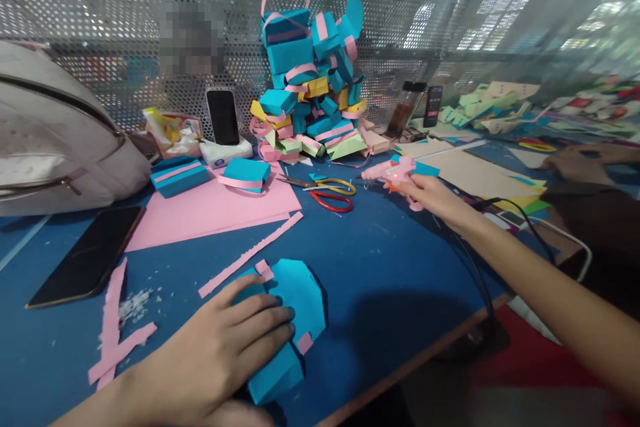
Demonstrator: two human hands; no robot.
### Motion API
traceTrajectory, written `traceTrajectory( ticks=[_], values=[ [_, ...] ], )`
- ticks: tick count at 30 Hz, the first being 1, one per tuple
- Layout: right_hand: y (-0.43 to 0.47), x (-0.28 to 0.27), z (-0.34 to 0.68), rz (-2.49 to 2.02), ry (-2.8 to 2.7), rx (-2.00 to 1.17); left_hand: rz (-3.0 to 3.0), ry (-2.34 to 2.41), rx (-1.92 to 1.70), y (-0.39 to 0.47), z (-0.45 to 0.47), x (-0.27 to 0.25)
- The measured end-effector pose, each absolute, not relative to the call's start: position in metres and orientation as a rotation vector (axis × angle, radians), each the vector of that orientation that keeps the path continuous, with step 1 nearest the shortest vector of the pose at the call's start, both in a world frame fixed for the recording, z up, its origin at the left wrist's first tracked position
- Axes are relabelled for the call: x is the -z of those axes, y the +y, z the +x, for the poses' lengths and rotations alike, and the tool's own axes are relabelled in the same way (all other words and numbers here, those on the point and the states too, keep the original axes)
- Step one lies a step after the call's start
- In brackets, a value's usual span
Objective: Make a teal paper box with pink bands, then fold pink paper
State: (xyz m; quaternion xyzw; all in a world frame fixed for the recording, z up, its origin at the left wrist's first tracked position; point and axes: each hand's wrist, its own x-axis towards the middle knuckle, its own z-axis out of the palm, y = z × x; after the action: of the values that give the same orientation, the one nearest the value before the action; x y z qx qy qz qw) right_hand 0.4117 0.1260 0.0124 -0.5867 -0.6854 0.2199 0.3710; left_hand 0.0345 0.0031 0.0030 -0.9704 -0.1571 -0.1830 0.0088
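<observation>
Pink glue gun [389, 172], clamped in outstretched right grip [433, 199], left grip [225, 340] clasping blue paper [301, 290]

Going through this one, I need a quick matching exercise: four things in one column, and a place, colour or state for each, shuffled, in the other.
Column 1
1. Left hand
2. Right hand
3. Scissors
4. Bag

Column 2
A. One red handle, one yellow
B. On the pink glue gun
C. At the left edge of the view
D. Over blue paper

Pairs: 1-D, 2-B, 3-A, 4-C
</observation>
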Motion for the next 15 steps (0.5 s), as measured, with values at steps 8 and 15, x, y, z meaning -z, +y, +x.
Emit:
traceTrajectory(
  ticks=[8,15],
  values=[
    [0.046,-0.045,0.383,-1.282,-2.131,-1.213,-3.049,-0.475,0.535,0.006,0.032,-0.005],
    [0.018,-0.058,0.357,-1.066,-2.489,-1.193,-3.075,-0.478,0.551,0.005,0.032,-0.004]
  ],
)
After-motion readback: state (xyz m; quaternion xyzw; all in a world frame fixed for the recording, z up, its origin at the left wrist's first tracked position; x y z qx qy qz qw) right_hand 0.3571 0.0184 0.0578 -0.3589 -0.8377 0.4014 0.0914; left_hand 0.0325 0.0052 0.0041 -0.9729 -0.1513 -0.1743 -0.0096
